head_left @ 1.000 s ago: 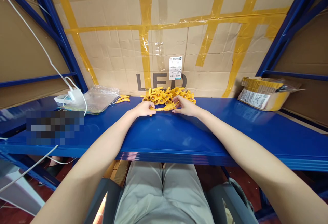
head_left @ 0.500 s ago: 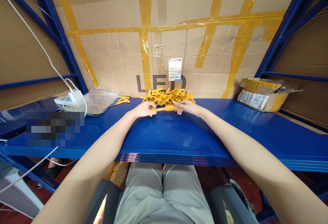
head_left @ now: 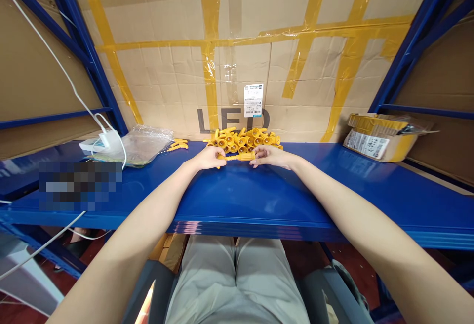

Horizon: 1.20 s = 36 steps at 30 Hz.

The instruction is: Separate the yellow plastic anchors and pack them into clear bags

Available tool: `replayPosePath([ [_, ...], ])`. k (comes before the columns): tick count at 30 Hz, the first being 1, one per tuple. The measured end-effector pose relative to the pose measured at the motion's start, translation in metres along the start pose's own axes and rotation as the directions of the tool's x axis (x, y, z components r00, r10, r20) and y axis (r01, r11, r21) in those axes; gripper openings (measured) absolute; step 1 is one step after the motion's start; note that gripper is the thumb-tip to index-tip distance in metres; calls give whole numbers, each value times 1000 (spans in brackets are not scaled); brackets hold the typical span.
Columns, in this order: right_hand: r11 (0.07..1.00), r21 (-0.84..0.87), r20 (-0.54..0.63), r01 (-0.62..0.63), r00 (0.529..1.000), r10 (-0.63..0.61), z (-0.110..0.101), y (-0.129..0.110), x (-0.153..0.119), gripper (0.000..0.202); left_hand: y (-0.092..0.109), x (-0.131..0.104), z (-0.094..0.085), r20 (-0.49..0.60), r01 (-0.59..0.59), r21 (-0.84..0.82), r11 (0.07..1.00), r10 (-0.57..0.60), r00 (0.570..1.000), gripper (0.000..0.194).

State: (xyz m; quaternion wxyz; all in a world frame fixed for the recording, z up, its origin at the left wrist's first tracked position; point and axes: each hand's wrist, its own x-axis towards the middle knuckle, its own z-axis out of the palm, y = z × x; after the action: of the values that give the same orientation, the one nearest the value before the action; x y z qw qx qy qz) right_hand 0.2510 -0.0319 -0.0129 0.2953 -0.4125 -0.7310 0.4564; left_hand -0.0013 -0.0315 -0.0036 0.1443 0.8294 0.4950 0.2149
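In the head view, the left hand (head_left: 209, 158) is holding a yellow plastic fitting (head_left: 242, 156) above the front part of the blue metal desk (head_left: 252, 190). Its grip is pinching the narrow end, between thumb and fingers, and a short yellow tip is showing just below the fingers. The fitting is lying nearly level between the two hands, with its ribbed stem pointing to the left hand and its wider, cup-like body pointing to the right hand (head_left: 269, 156). The right hand is bringing its curled fingertips to the wide end; I cannot tell if this grip is pressing on the fitting or only resting against it.

Just behind the hands, a pile of similar yellow fittings (head_left: 242, 140) is resting on the desk, many of them showing their open round mouths. A small bunch of yellow pieces (head_left: 178, 144) is lying to the left of the pile, near a clear plastic bag (head_left: 148, 143). Beside this bag, a white plug (head_left: 108, 139) is sitting with a white cable (head_left: 55, 50) rising from it. Behind everything, a cardboard panel (head_left: 166, 82) with yellow tape is standing, and it is carrying a white label (head_left: 254, 101) and large dark letters. On the far right, a taped cardboard box (head_left: 400, 148) is standing on the desk.
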Motion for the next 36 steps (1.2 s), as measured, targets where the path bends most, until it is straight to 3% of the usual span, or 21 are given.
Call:
replayPosePath([
  [2, 1000, -28, 24, -5, 1000, 6, 1, -3, -2, 29, 1, 0, 0, -19, -7, 50, 999, 8, 1000, 20],
  [8, 981, -193, -63, -27, 998, 15, 3, -6, 0, 54, 3, 1, 2, -37, -34, 98, 995, 38, 999, 20],
  [12, 954, -298, -96, -22, 995, -7, 0, 0, 5, 54, 3, 1, 2, -23, -30, 86, 996, 32, 999, 19],
  [14, 930, -366, -110, 22, 992, -67, 0, 3, 5, 45, 3, 1, 2, -7, -22, 80, 997, 23, 1000, 20],
  [18, 836, -516, -93, 187, 958, -272, 6, 3, 6, 52, 4, 1, 2, -16, -17, 87, 996, 19, 1000, 20],
  [22, 730, -621, -59, 284, 912, -406, 13, -3, 6, 28, 4, 1, 4, -40, -39, 82, 996, 43, 998, 19],
  [24, 740, -608, -64, 288, 911, -407, 15, -4, 5, 26, 4, 1, 4, -57, -50, 112, 992, 57, 997, 21],
  [26, 799, -551, -74, 242, 939, -335, 15, -5, 4, 33, 5, 1, 3, -83, -61, 161, 985, 75, 994, 23],
  [31, 962, -241, -99, 127, 983, -154, 17, -5, 5, 46, 10, 1, 4, -98, -103, 253, 962, 132, 986, 18],
  [36, 997, -69, -171, 21, 985, -32, 21, -6, 7, 39, 11, 3, 9, -109, -95, 238, 967, 124, 986, 16],
])
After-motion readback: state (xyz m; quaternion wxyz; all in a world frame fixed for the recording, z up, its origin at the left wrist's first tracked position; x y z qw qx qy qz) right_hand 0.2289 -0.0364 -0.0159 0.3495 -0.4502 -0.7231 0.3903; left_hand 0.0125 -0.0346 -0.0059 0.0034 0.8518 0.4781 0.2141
